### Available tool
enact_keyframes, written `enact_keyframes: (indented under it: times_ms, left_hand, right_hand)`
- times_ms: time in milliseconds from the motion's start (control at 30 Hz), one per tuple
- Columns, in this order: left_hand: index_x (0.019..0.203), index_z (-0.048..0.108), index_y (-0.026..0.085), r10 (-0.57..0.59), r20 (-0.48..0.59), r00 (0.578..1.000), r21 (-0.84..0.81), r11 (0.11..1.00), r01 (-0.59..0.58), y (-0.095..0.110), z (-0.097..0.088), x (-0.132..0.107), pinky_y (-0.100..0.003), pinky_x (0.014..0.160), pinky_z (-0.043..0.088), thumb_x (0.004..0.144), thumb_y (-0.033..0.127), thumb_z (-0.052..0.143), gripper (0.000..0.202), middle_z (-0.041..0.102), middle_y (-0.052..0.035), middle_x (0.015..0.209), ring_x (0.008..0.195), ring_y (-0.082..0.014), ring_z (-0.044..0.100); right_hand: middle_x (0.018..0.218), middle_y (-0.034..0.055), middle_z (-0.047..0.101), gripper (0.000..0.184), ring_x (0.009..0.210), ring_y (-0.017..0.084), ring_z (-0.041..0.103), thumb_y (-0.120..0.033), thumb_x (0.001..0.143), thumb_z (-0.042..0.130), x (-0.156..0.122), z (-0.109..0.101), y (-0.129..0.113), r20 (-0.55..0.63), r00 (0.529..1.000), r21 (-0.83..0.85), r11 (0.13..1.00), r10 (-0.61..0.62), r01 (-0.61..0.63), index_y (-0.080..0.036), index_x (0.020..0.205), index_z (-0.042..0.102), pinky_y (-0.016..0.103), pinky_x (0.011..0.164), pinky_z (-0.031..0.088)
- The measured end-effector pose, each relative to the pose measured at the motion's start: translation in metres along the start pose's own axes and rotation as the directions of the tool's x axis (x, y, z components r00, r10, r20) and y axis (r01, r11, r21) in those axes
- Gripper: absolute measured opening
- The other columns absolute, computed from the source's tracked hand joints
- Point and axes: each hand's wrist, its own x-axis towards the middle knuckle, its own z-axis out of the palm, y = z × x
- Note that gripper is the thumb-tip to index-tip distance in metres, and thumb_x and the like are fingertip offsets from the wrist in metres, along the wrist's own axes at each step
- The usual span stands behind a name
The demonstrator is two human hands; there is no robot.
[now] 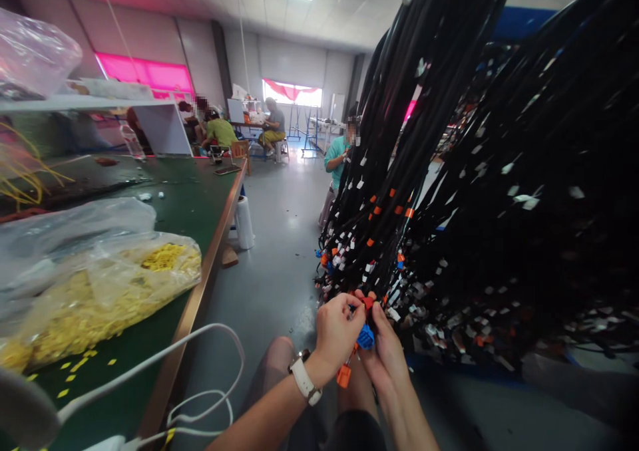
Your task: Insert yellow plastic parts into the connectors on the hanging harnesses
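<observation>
My left hand [335,331], with a white-strapped watch at its wrist, is closed in a pinch close to a small red part [368,302]. What sits between those fingertips is too small to make out. Opposite it, my right hand [385,348] curls around a wire-harness end, its thumb and fingers by the red part and a blue connector [366,336]. An orange connector [343,375] hangs just below the blue one, under my left hand. Behind both hands drop thick bundles of black wire harnesses [399,138], with white, orange and blue ends.
Left stands a green-topped workbench [194,205] with a wooden edge. On it lies a plastic bag [100,298] of small yellow pieces, some spilled. A white cable [210,331] loops past the bench edge. A person in teal [335,155] is beyond the harnesses; others sit farther back.
</observation>
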Motion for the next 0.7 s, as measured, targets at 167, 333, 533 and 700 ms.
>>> enact_keyframes:
  times_ms: [167,333,533,700]
  left_hand:
    - [0.068,0.063,0.018,0.006,-0.006,1.0,-0.015,1.0,-0.006,0.0006,0.0009,0.0,-0.021,0.051,0.024,0.073,0.026,0.052,0.014,0.04,0.0057,0.05,0.049,-0.0085,0.037]
    - [0.068,0.062,0.018,0.013,0.011,1.0,-0.053,0.999,-0.012,0.0007,0.0005,-0.0001,-0.021,0.05,0.023,0.073,0.026,0.053,0.014,0.039,0.0059,0.049,0.048,-0.0084,0.036]
    - [0.07,0.062,0.018,-0.01,-0.008,1.0,-0.048,0.999,0.009,0.0004,-0.0005,-0.0014,-0.021,0.049,0.024,0.074,0.028,0.053,0.014,0.038,0.0063,0.05,0.048,-0.0081,0.036]
    - [0.07,0.063,0.018,0.005,-0.014,1.0,-0.046,0.999,-0.006,-0.0012,0.0009,-0.0028,-0.021,0.049,0.023,0.074,0.028,0.054,0.015,0.038,0.0061,0.05,0.048,-0.0082,0.036]
  right_hand:
    - [0.101,0.003,0.072,0.028,0.098,0.02,0.064,-0.029,0.068,0.074,-0.0016,0.0005,-0.0008,-0.006,1.0,-0.01,1.0,-0.002,0.002,-0.022,0.095,0.067,0.035,0.086,0.051]
    - [0.101,0.0026,0.072,0.028,0.097,0.02,0.064,-0.031,0.067,0.074,-0.0023,-0.0001,-0.0011,0.011,1.0,-0.022,1.0,-0.009,0.009,-0.023,0.093,0.068,0.036,0.087,0.05]
    - [0.1,0.0017,0.072,0.03,0.099,0.02,0.063,-0.032,0.067,0.074,-0.003,-0.0006,-0.0006,0.005,1.0,-0.003,1.0,-0.002,0.002,-0.023,0.095,0.068,0.035,0.088,0.05]
    - [0.099,0.0017,0.072,0.026,0.097,0.019,0.064,-0.03,0.069,0.073,-0.002,-0.0024,-0.0006,0.002,1.0,-0.001,1.0,-0.004,0.004,-0.023,0.093,0.068,0.035,0.087,0.05]
